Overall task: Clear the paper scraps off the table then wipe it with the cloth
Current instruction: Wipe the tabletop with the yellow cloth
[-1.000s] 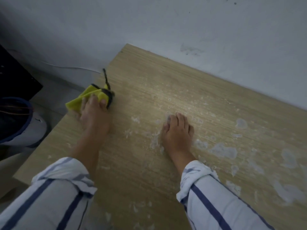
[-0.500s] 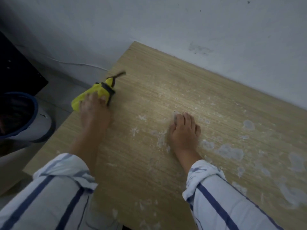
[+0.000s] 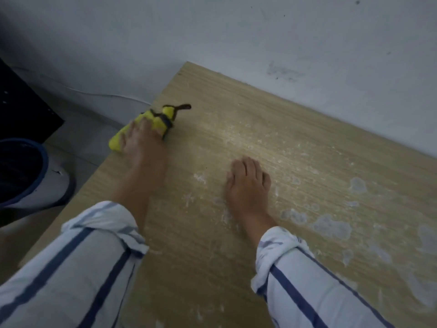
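Black and boxy, a dark piece of furniture [image 3: 21, 102] stands on the floor at the far left, and just in front of it sits a round pale-grey bin with a blue rim [image 3: 46, 166]. A thin white cable [image 3: 106, 95] runs along the foot of the grey-white wall [image 3: 236, 31] toward the light wood-grain table [image 3: 236, 119]. On the table's left side, near its far corner, lies the bunched yellow cloth with dark trim [image 3: 163, 120]; its left end reaches the table's edge, and a dark loop sticks out of its far end. The left hand [image 3: 142, 147] lies on top of that cloth, fingers stretched over it and pressing it to the wood rather than wrapped round it. Its forearm comes out of a rolled white sleeve with blue stripes [image 3: 101, 223]. Further right, the right hand [image 3: 248, 185] rests palm-down on the bare tabletop, fingers relaxed and holding nothing, well apart from the cloth. Small white flecks [image 3: 199, 177] dot the wood between the two hands. To the right of the right hand, larger whitish-grey paper patches [image 3: 331, 227] are scattered across the surface.
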`<state>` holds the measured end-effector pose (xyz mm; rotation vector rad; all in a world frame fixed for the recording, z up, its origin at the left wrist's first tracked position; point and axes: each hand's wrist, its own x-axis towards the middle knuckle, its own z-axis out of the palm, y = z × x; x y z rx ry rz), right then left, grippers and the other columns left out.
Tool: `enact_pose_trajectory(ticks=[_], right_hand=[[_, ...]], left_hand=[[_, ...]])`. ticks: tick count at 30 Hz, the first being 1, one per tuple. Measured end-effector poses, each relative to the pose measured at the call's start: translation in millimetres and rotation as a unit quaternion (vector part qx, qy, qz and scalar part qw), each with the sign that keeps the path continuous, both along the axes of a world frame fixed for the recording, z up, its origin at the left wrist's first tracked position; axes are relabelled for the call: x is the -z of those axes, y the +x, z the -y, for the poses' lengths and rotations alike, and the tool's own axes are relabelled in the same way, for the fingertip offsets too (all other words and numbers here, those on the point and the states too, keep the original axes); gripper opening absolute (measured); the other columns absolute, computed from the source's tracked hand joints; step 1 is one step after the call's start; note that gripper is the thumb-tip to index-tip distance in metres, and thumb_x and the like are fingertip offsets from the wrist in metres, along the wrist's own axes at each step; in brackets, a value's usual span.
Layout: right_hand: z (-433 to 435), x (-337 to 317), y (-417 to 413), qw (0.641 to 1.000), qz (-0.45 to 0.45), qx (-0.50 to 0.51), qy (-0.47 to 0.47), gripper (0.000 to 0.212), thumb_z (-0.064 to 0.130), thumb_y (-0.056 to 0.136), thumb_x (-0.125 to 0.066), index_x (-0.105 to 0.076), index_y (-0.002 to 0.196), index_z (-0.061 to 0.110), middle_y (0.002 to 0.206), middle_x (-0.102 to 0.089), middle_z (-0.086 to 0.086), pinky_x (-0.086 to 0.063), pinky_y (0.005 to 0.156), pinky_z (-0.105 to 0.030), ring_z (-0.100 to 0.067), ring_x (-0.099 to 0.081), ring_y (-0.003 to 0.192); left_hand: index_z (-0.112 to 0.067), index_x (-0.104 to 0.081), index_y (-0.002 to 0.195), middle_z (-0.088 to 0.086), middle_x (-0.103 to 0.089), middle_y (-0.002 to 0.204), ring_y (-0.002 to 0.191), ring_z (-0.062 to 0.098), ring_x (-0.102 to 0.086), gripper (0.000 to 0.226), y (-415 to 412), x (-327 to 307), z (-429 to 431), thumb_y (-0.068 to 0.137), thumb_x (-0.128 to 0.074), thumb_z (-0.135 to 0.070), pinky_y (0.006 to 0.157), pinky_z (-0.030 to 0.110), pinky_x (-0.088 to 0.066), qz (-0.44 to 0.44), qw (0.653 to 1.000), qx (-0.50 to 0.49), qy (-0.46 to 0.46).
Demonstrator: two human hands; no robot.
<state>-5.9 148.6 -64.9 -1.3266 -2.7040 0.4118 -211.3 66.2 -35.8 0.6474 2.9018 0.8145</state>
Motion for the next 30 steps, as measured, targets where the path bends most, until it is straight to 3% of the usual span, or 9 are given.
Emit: enact_pose_trajectory(ticks=[3, 6, 11, 14, 17, 20, 25, 27, 30], right_hand=[[1, 0, -1, 1.000, -0.004, 0.003, 0.009, 0.043, 0.034, 0.094, -0.029, -0.045, 0.129, 0.016, 0.144, -0.040, -0.011, -0.020, 0.110, -0.050, -0.032, -0.028, 0.138], [2, 0, -1, 0.999, -0.014, 0.021, 0.026, 0.040, 0.035, 0.091, -0.032, -0.053, 0.117, 0.014, 0.126, -0.055, -0.014, -0.030, 0.103, -0.052, -0.037, -0.045, 0.124], [1, 3, -2, 1.000, -0.001, 0.006, 0.013, 0.042, 0.031, 0.093, -0.034, -0.046, 0.129, 0.014, 0.144, -0.040, -0.013, -0.022, 0.109, -0.051, -0.034, -0.029, 0.137], [1, 4, -1, 1.000, 0.007, 0.007, 0.025, 0.040, 0.030, 0.092, -0.038, -0.046, 0.128, 0.015, 0.143, -0.041, -0.012, -0.023, 0.109, -0.051, -0.034, -0.031, 0.136], [1, 4, -2, 0.999, 0.009, 0.010, 0.032, 0.042, 0.031, 0.090, -0.035, -0.048, 0.127, 0.015, 0.141, -0.044, -0.012, -0.026, 0.108, -0.050, -0.034, -0.034, 0.134], [1, 1, -4, 0.999, 0.002, 0.024, 0.035, 0.048, 0.035, 0.087, -0.029, -0.049, 0.126, 0.016, 0.136, -0.048, -0.012, -0.029, 0.105, -0.050, -0.036, -0.040, 0.128], [0, 2, -2, 1.000, -0.005, 0.006, 0.008, 0.045, 0.033, 0.093, -0.029, -0.043, 0.132, 0.015, 0.147, -0.036, -0.012, -0.019, 0.110, -0.050, -0.032, -0.024, 0.139], [2, 2, -3, 1.000, -0.009, 0.008, 0.019, 0.046, 0.033, 0.092, -0.029, -0.045, 0.131, 0.014, 0.146, -0.039, -0.012, -0.021, 0.109, -0.050, -0.032, -0.027, 0.138], [2, 1, -3, 1.000, -0.011, 0.009, 0.028, 0.049, 0.034, 0.090, -0.026, -0.047, 0.129, 0.014, 0.144, -0.041, -0.012, -0.022, 0.108, -0.049, -0.032, -0.030, 0.136]], left_hand=[[-0.012, -0.048, 0.130, 0.016, -0.048, 0.137, 0.123, 0.031, -0.044, 0.038, 46, -8, -36, 0.092, -0.049, -0.017, 0.100, 0.037, -0.033, -0.006, 0.978, 0.210, 0.008], [-0.025, -0.033, 0.142, -0.003, -0.023, 0.156, 0.144, 0.018, -0.016, 0.048, 60, 17, -52, 0.095, -0.043, -0.033, 0.115, 0.038, -0.011, -0.021, 0.906, 0.413, -0.093], [-0.018, -0.034, 0.141, 0.007, -0.027, 0.154, 0.144, 0.024, -0.017, 0.045, -22, 18, -58, 0.098, -0.036, -0.031, 0.116, 0.043, -0.011, 0.015, 0.983, 0.165, -0.084], [-0.008, -0.041, 0.131, 0.020, -0.037, 0.144, 0.137, 0.034, -0.027, 0.037, -31, 1, -67, 0.097, -0.034, -0.023, 0.114, 0.048, -0.019, 0.048, 0.998, 0.019, -0.019], [-0.011, -0.039, 0.137, 0.016, -0.039, 0.144, 0.131, 0.034, -0.037, 0.044, 14, 4, -79, 0.096, -0.042, -0.026, 0.108, 0.042, -0.030, 0.063, 0.977, 0.201, 0.012], [-0.017, -0.039, 0.138, 0.001, -0.026, 0.155, 0.144, 0.022, -0.018, 0.049, 49, 28, -62, 0.093, -0.047, -0.035, 0.116, 0.041, -0.011, -0.010, 0.928, 0.366, -0.071], [-0.008, -0.037, 0.136, 0.016, -0.034, 0.148, 0.141, 0.029, -0.022, 0.045, -5, 15, -21, 0.095, -0.038, -0.027, 0.116, 0.045, -0.013, 0.022, 0.995, 0.067, -0.071], [-0.004, -0.040, 0.131, 0.020, -0.039, 0.142, 0.137, 0.033, -0.028, 0.042, -14, 0, -13, 0.095, -0.037, -0.027, 0.113, 0.046, -0.019, 0.069, 0.994, -0.076, -0.029], [-0.005, -0.048, 0.118, 0.021, -0.050, 0.127, 0.120, 0.038, -0.045, 0.030, 37, -11, -6, 0.095, -0.040, -0.024, 0.098, 0.042, -0.034, 0.089, 0.994, 0.015, 0.058]])
